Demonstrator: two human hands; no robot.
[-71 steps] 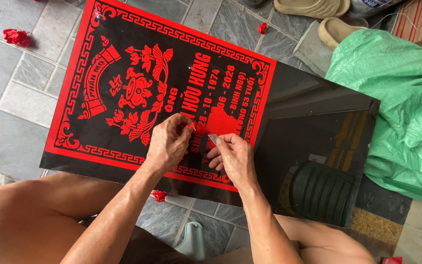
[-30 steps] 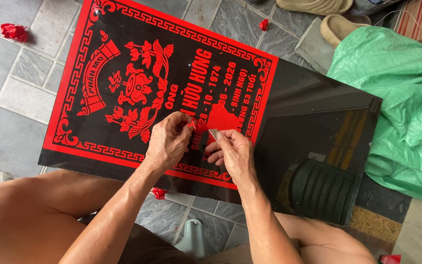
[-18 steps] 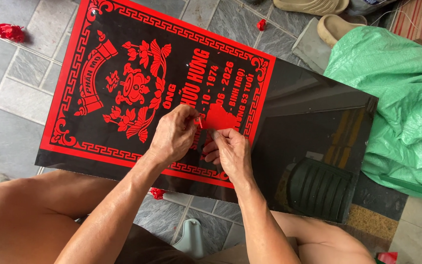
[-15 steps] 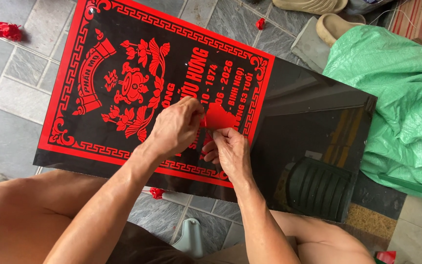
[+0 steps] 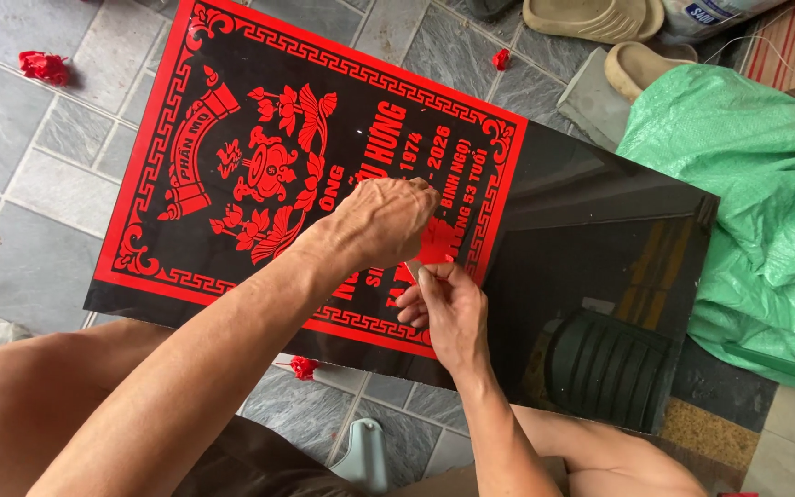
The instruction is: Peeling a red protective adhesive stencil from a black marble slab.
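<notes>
1. My left hand (image 5: 386, 221) is curled over the middle of the black stone slab (image 5: 600, 239), fingertips pinched on a piece of red film (image 5: 434, 247) near the lettering (my knuckles hide just how tightly they close).
2. My right hand (image 5: 448, 308) sits just below it, fingers bent, holding a thin blade-like tool (image 5: 413, 270) whose tip meets the same red piece.
3. The slab lies flat on the tiled floor (image 5: 11, 138) in front of my knees, its left half covered in the red stencil (image 5: 232, 166), its right half bare and glossy.
4. I judge the film to be thin, light and easily torn, so the loose edge is the place to grip.
5. The slab itself looks heavy, stiff and slippery.
6. Red scraps (image 5: 43, 66) lie about the floor; a green tarp (image 5: 747, 184) is bunched to the right.
</notes>
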